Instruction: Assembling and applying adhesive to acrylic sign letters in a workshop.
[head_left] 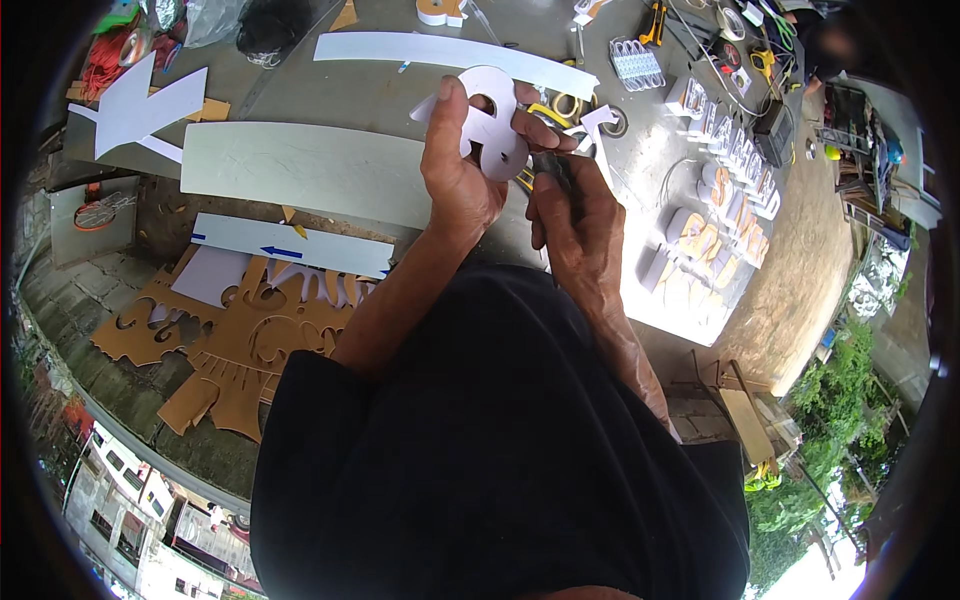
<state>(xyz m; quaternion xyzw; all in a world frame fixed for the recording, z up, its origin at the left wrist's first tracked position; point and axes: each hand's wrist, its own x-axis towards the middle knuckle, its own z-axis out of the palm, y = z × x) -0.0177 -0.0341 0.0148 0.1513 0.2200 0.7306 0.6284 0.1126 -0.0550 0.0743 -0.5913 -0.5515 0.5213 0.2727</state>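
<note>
My left hand (458, 185) is closed around a white cut-out letter (492, 126), thumb on its left side and fingertips at its right edge. The letter is held up above the work table, its flat face toward me. My right hand (585, 220) pinches a small dark grey piece (553, 168) at the letter's lower right edge; the fingers partly cover it, and its kind cannot be made out. Rolls of tape (567, 104) and a white cut-out piece (600, 122) lie on the table just beyond my right hand.
Long white strips (450, 50) and a pale panel (320, 165) lie across the table. Several raised letters (740, 150) stand at the right. A yellow-black cutter (654, 22) lies at the back. Brown cut-out sheets (260, 340) rest lower left. Another person (838, 50) is far right.
</note>
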